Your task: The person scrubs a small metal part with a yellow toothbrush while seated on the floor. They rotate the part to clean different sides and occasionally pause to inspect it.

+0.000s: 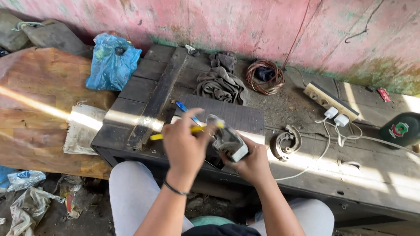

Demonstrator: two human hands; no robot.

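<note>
Two hands are held close together above the near edge of the dark wooden counter [288, 108]. The left hand [185, 143] is wrapped around a yellow-handled screwdriver [180, 132], whose handle end sticks out to the left of the fist. The right hand [252, 163] is clamped from below on a small grey and white device [228, 141], kept tilted just right of the left hand; the screwdriver's tip is pointed at it, though contact cannot be made out. A blue pen [187, 110] is seen just beyond the left hand. A curved metal part [286, 142] is laid on the counter right of the right hand. Farther beyond the hands, a grey rag [220, 82] and a coil of copper wire [264, 76] are placed, with a white power strip [328, 100] well off to the right and a blue plastic bag [111, 61] well off to the left.
</note>
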